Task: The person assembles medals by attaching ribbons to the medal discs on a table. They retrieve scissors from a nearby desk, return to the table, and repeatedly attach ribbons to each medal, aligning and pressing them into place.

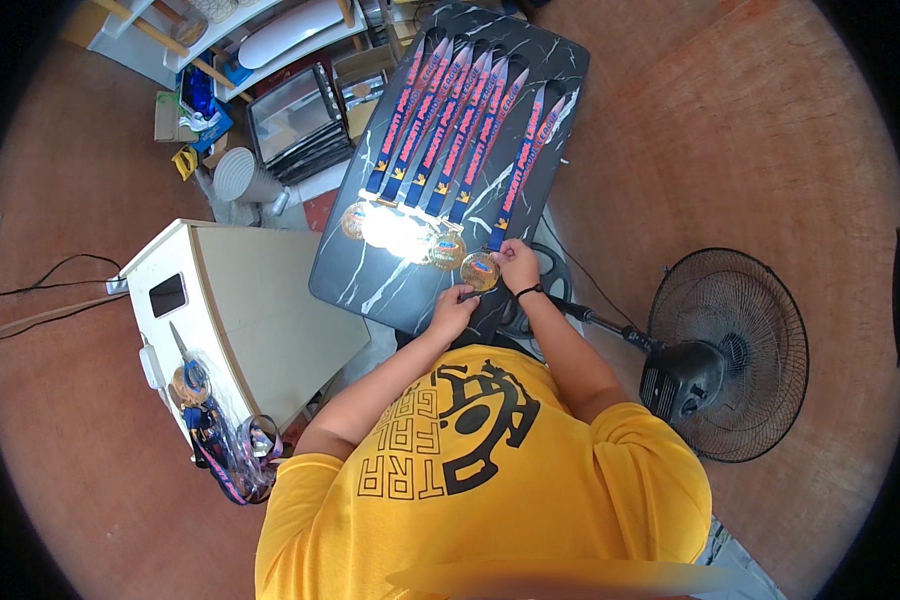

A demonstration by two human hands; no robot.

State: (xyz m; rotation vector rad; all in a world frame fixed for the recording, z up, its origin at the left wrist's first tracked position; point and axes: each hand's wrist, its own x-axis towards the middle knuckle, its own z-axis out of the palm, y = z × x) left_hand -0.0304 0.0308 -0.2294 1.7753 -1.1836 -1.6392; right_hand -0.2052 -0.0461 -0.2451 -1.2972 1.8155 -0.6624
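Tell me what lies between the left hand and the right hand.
In the head view, a round gold medal is between the left hand and the right hand; whether it rests on the black marbled table I cannot tell.

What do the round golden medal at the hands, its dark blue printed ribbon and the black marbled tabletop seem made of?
Round golden medal: probably metal, polished, from its yellow sheen.
Dark blue ribbon: likely smooth fabric, from its thin, flat shape.
Black marbled tabletop: glossy, from its glare; stone or laminate, unclear.

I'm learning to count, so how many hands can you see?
2: the bare left hand below-left of the round gold medal, the bare right hand to its right.
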